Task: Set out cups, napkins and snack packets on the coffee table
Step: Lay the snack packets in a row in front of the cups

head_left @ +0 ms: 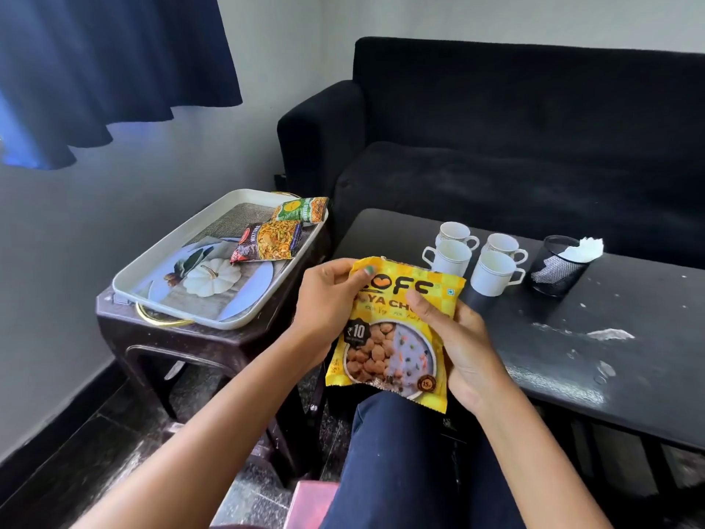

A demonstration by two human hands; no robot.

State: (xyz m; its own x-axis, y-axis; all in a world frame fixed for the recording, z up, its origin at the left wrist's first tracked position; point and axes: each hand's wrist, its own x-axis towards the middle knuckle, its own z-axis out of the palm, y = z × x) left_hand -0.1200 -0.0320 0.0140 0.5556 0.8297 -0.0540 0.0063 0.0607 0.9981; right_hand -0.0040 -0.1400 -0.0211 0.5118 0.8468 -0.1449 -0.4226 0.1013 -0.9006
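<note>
Black sofa (515,139) by grey wall (57,231); dark blue curtain (114,63).

I see both bare forearms reaching forward over my knee. My left hand (324,295) pinches the yellow snack packet (393,337) at its top left corner, thumb on front. My right hand (463,345) cups the packet's right edge, fingers curled behind.

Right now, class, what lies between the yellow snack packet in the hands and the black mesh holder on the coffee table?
In the head view, four white cups stand between the yellow packet and the mesh holder.
</note>
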